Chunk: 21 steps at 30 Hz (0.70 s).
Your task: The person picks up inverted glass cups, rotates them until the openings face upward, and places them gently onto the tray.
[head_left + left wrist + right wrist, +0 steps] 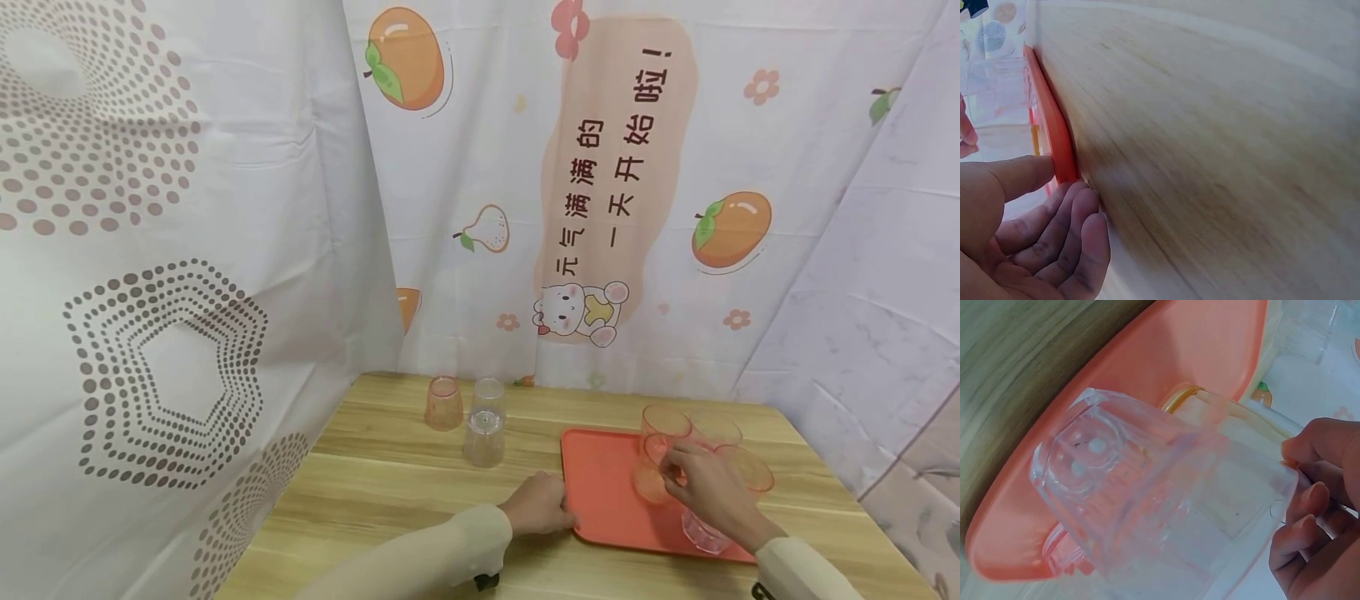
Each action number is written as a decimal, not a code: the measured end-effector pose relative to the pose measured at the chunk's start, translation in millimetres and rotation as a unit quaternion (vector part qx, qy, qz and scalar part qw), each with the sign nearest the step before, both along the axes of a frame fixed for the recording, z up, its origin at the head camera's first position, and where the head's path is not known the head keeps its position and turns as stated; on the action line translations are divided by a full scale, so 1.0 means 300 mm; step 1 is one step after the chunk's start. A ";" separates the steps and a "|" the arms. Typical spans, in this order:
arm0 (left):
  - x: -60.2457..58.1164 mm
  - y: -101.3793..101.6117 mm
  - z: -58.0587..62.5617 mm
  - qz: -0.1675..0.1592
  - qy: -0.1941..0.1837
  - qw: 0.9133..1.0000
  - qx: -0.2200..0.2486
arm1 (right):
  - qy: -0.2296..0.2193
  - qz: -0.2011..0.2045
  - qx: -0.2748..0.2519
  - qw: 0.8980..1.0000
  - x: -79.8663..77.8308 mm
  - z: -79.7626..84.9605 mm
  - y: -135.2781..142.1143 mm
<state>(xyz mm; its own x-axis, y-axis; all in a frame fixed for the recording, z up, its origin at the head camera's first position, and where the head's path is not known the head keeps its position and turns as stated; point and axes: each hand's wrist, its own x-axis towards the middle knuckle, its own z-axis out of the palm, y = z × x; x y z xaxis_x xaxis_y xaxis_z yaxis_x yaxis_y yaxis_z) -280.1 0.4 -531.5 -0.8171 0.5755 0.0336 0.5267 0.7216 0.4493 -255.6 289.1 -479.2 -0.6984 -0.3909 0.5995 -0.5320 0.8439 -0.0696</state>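
At the left edge of a red tray (606, 492), my left hand (538, 504) grips the rim, thumb on top and curled fingers low against the outer side. My right hand (708, 487) is above the tray and pinches the rim of a see-through orange cup (651, 485). In the right wrist view, a clear, pink-tinted cup (1147, 469) with a faceted base stands in front and partly hides the orange cup. Several more see-through cups, among them an orange-rimmed cup (753, 468), crowd the tray's right part, partly behind the right hand.
Left of the tray, a small orange cup (444, 405) stands upside down on the wooden table (405, 475). Beside it are clear cups (485, 437), seemingly one behind another. A printed curtain (480, 167) hangs behind the table, another cloth (172, 333) along its left side.
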 end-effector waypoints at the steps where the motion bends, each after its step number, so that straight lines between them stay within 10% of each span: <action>1: 0.001 0.000 0.001 -0.001 0.001 1.000 -0.001 | 0.000 0.000 0.002 1.000 0.000 -0.001 0.002; 21: 0.008 0.001 0.003 -0.001 0.015 1.000 -0.005 | -0.071 -0.030 0.007 0.997 0.013 0.024 0.015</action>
